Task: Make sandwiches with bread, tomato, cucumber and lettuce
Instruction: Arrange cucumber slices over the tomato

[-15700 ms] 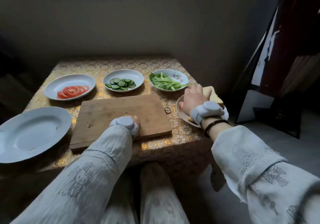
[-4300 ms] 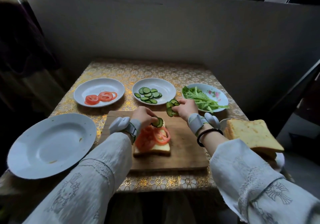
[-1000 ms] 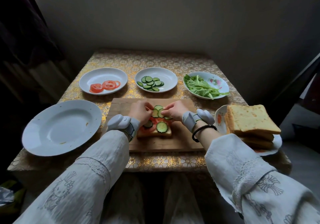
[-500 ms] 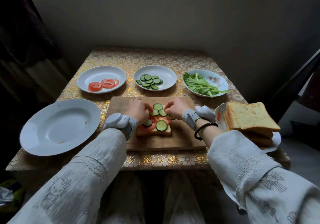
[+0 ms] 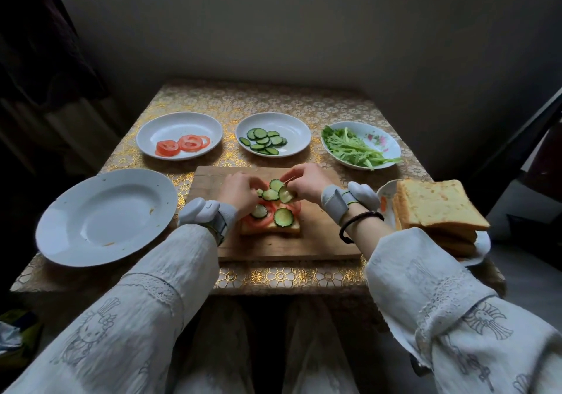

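Observation:
On the wooden cutting board (image 5: 322, 238) lies a bread slice (image 5: 270, 228) covered with tomato slices (image 5: 257, 219) and several cucumber slices (image 5: 283, 217). My left hand (image 5: 238, 191) is over the bread's far left side, fingertips curled down onto a cucumber slice (image 5: 260, 193). My right hand (image 5: 305, 180) is at the far right side and pinches a tilted cucumber slice (image 5: 286, 194) just above the bread. Both wrists carry white strapped devices.
Behind the board stand a tomato plate (image 5: 182, 126), a cucumber plate (image 5: 292, 129) and a lettuce plate (image 5: 383, 142). A large empty white plate (image 5: 106, 217) sits at the left. Stacked bread (image 5: 438, 208) rests on a plate (image 5: 482, 241) at the table's right edge.
More cucumber slices have landed on the tomato. Both hands stay over the far edge of the bread, and the right hand has lifted slightly with a slice.

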Demonstrator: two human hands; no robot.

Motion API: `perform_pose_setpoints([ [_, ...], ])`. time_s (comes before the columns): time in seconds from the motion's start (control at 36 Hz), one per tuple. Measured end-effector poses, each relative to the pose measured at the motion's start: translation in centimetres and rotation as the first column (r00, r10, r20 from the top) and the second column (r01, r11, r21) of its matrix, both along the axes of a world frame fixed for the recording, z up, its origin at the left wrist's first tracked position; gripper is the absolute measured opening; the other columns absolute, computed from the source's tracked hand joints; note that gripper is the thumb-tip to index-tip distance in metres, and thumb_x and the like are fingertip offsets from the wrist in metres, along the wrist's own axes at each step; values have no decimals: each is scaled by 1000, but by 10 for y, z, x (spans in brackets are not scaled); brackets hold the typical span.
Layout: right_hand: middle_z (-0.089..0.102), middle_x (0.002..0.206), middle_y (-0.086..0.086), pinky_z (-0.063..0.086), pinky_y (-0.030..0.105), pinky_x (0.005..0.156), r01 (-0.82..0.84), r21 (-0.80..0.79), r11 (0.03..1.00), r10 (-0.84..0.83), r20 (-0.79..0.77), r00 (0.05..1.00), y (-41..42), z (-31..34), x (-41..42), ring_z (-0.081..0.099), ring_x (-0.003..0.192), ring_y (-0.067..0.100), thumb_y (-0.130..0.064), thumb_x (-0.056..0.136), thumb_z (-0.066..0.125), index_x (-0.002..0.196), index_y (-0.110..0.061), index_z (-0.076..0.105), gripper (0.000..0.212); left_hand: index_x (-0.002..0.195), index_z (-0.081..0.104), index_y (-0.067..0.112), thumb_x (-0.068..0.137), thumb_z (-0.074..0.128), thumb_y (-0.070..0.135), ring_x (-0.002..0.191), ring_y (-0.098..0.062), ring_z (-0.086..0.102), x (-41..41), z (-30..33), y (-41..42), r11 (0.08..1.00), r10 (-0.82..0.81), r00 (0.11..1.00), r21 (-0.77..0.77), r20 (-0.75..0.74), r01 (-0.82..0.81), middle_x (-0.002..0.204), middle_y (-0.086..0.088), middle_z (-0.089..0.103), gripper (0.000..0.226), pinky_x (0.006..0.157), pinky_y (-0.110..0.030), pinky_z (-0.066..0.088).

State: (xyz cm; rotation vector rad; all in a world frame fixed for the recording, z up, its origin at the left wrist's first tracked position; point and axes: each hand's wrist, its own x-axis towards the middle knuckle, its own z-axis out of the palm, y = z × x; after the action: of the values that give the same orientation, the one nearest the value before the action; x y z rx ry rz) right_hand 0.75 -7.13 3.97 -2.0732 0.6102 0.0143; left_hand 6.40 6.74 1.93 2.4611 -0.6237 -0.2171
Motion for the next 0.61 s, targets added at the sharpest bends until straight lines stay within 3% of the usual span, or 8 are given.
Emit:
perform_pose_setpoints([
  [0.11, 66, 93, 12, 57, 37, 77, -45, -77, 996, 46, 12, 999, 7, -4, 0, 61, 82, 22, 8, 84, 51, 101, -2, 71, 28, 94, 77, 19, 77, 42, -4, 109, -30, 60, 4, -6, 0, 997, 27, 1000, -68, 0, -26, 110, -9, 71, 45, 98, -41, 47],
  [0.19, 64, 90, 5, 50, 22, 54, -75, -126, 989, 75, -10, 997, 10, -8, 0, 59, 71, 16, 4, 85, 53, 99, -6, 73, 26, 94, 76, 19, 80, 41, -3, 109, -31, 58, 3, -8, 3, 997, 37, 999, -72, 6, -36, 111, -11, 69, 43, 98, -43, 47],
  [0.25, 65, 93, 3, 42, 16, 50, -94, -146, 985, 92, -17, 996, 11, -9, 0, 57, 68, 12, 2, 86, 54, 100, -7, 73, 25, 92, 76, 18, 80, 41, -3, 109, -31, 59, 3, -8, 4, 996, 35, 999, -82, 7, -34, 111, -11, 70, 43, 97, -42, 47],
  [0.31, 70, 103, 7, 45, 16, 55, -96, -175, 980, 97, 0, 995, 10, -10, 0, 58, 80, 13, 1, 86, 56, 102, -7, 72, 24, 93, 76, 18, 81, 41, -3, 110, -30, 59, 2, -7, 6, 996, 33, 999, -81, 13, -32, 111, -9, 71, 43, 97, -41, 48],
  [0.42, 71, 109, 10, 52, 29, 83, -102, -275, 956, 109, 12, 994, 9, -10, -2, 64, 93, 19, 0, 85, 58, 102, -7, 71, 22, 97, 75, 16, 83, 42, -4, 110, -26, 60, -1, -3, 6, 998, 31, 999, -59, 26, -29, 112, -6, 70, 42, 96, -37, 49],
  [0.61, 69, 111, 6, 51, 36, 93, -108, -422, 900, 115, -9, 993, 7, -11, -6, 63, 106, 23, -10, 84, 63, 96, -14, 73, 16, 109, 72, 16, 85, 45, -3, 118, -28, 52, -2, -5, 7, 999, -29, 995, 46, 100, 25, 124, -9, 59, 40, 102, -39, 41],
])
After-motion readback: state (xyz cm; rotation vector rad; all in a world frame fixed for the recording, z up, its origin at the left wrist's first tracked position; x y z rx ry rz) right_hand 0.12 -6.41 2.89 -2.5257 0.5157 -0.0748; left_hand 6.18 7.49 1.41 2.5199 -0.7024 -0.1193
